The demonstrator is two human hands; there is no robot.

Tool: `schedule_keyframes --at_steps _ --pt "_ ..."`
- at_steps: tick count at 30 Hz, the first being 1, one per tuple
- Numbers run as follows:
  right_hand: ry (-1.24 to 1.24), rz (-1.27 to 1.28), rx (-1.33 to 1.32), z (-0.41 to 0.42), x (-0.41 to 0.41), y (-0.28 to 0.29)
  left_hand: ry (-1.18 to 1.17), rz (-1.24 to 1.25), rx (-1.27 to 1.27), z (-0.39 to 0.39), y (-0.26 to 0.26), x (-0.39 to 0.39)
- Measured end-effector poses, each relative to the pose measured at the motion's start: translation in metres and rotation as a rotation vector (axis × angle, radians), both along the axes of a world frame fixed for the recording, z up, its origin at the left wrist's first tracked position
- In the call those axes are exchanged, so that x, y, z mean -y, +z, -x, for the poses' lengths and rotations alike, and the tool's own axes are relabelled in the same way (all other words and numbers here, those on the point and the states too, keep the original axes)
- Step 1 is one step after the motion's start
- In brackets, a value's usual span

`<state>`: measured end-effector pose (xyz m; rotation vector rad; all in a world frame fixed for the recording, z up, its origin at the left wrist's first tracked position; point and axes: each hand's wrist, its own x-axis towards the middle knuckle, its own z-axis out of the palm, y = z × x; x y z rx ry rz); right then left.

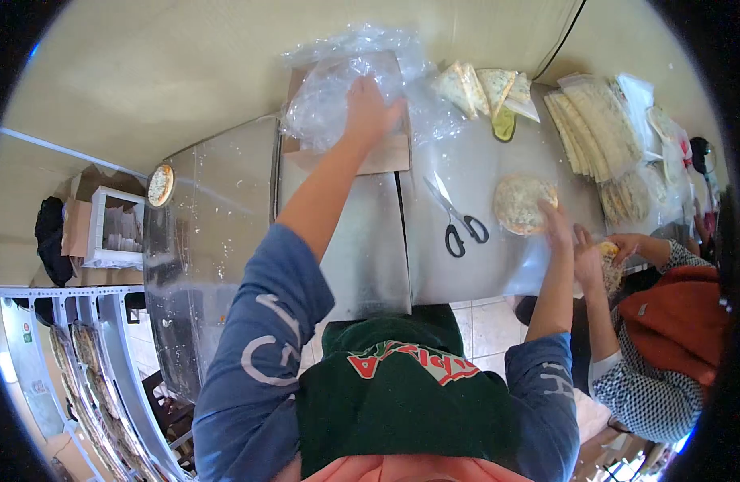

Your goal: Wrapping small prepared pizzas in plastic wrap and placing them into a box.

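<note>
My left hand [370, 114] reaches into a shallow cardboard box [379, 158] heaped with clear plastic bags [328, 102]. Its fingers lie against the plastic with the thumb apart; whether they pinch a bag cannot be made out. At the right, my right hand [558, 226] grips the near right edge of a small round pizza [522, 203] with a pale, grated topping. Between the box and the pizza, scissors [454, 214] with black handles lie on the metal table [370, 241], their blades slightly apart.
To the right, a co-worker's hands [626, 247] hold another topped round [611, 265]. Packed flatbreads [593, 129] are stacked behind, near folded triangular pieces [496, 87] and a green item [504, 125]. One small pizza [161, 185] sits at the far left table edge, beside a white crate [117, 226].
</note>
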<state>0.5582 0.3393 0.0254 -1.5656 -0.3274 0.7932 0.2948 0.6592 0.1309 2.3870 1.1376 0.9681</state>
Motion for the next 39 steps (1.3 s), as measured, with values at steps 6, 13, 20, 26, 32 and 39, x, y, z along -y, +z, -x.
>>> schedule_keyframes --at_steps 6,13,20,26,32,39 --pt "-0.236 0.515 1.098 -0.014 -0.001 0.001 0.090 0.170 -0.820 0.041 -0.028 -0.060" --pt "0.155 -0.150 1.188 0.141 -0.122 0.117 -0.244 0.464 0.230 0.087 0.011 -0.047" --pt "0.809 0.156 1.338 0.248 -0.265 0.119 -0.521 0.857 1.353 0.177 0.077 -0.009" --pt "1.178 0.724 0.989 0.261 -0.292 0.118 -0.871 0.879 1.794 0.353 0.104 -0.001" --pt "0.702 -0.400 0.545 0.331 -0.234 0.125 -0.831 0.880 1.931 0.396 0.066 0.032" --pt "0.528 -0.121 -0.447 0.373 -0.149 0.057 0.037 1.030 1.624 0.362 -0.037 0.110"
